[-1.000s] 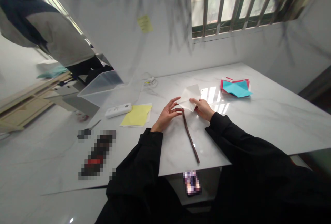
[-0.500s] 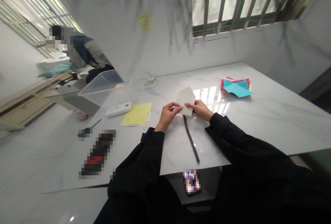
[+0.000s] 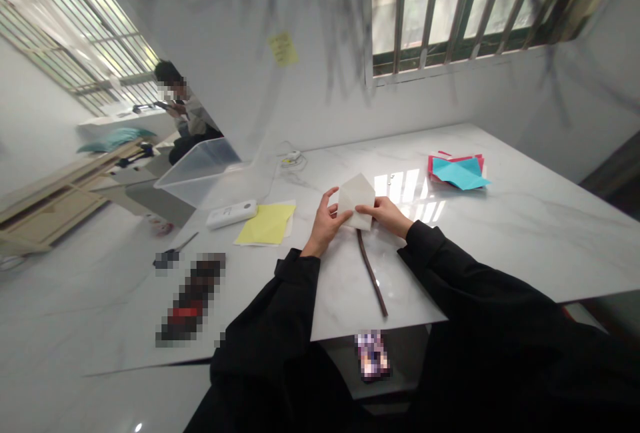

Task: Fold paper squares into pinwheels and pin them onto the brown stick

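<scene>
White folded paper [image 3: 356,201] sits on the marble table [image 3: 500,233], held between both hands near the table's middle. From the head camera, the left hand [image 3: 324,225] pinches the paper's left edge, thumb and fingers closed on it. The right hand [image 3: 389,214] grips the right edge, fingers pressed together on the sheet. A dark brown stick [image 3: 371,273] lies on the table just below the paper, running toward the near edge. A yellow sheet [image 3: 266,225] and a white remote [image 3: 232,213] lie to the left, near a clear plastic bin [image 3: 200,169]. Red and blue sheets [image 3: 457,171] lie well apart to the right. Another person [image 3: 187,119] sits in the background.
</scene>
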The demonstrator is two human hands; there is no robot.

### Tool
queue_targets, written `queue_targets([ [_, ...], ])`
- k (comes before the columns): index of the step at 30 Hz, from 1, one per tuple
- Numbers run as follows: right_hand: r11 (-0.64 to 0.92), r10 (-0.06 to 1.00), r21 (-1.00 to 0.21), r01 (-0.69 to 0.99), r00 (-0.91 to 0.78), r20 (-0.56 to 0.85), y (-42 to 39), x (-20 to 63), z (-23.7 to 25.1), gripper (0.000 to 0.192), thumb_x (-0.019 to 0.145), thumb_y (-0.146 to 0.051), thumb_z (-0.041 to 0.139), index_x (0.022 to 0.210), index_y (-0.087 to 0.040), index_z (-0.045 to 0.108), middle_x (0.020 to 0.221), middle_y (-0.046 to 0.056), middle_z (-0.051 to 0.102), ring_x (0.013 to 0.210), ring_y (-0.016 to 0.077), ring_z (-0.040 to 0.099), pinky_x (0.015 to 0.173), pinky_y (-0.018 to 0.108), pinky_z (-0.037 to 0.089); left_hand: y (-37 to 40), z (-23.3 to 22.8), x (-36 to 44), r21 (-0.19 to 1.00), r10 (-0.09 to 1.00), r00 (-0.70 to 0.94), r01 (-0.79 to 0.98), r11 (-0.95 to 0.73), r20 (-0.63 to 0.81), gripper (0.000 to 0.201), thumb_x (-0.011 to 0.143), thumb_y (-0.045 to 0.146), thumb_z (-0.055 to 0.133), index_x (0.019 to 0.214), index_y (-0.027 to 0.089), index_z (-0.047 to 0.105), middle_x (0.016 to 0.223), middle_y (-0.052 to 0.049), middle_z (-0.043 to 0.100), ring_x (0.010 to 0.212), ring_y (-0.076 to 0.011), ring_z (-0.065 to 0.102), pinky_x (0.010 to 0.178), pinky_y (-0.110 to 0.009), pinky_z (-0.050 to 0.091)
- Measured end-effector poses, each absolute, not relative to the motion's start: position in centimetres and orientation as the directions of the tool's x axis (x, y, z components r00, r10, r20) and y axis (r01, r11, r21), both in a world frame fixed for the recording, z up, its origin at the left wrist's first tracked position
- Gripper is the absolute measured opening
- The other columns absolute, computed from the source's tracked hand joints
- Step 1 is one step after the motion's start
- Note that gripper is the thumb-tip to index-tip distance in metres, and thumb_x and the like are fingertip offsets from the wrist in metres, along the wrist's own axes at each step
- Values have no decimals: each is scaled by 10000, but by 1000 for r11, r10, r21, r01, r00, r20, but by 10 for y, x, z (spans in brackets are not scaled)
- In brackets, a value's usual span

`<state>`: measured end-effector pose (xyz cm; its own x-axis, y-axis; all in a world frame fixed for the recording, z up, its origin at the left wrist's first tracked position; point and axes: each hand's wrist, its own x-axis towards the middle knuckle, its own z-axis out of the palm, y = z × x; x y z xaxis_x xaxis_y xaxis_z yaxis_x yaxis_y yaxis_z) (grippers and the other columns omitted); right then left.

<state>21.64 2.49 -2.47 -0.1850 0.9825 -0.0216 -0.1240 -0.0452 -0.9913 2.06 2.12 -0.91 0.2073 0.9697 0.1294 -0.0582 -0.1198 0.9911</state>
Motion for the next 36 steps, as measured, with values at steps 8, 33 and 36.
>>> queue_targets([
  [8,-4,979,-999,-39,-204,4,24,217,-22,424,828,-527,780,850,-104,766,742,73,741,602,131,581,548,245,417,23,-11,21,993,976,187,-31,-112,115,786,696,411,907,1342,159,538,1031,-116,800,878,-239,762,806,-344,601],
  [33,82,964,-995,65,-257,63,26,219,-25,320,820,-396,796,944,-102,805,903,100,801,736,181,688,663,266,515,25,-14,18,997,989,147,-75,-20,31,550,675,545,914,1013,131,781,926,-91,805,762,-206,717,697,-312,572],
  [36,82,964,-996,45,-257,68,26,219,-26,345,824,-406,795,988,-102,807,966,114,810,811,206,718,735,290,549,27,-16,18,997,988,153,-72,-23,33,568,674,564,908,1016,129,781,951,-106,804,783,-216,725,715,-324,574],
])
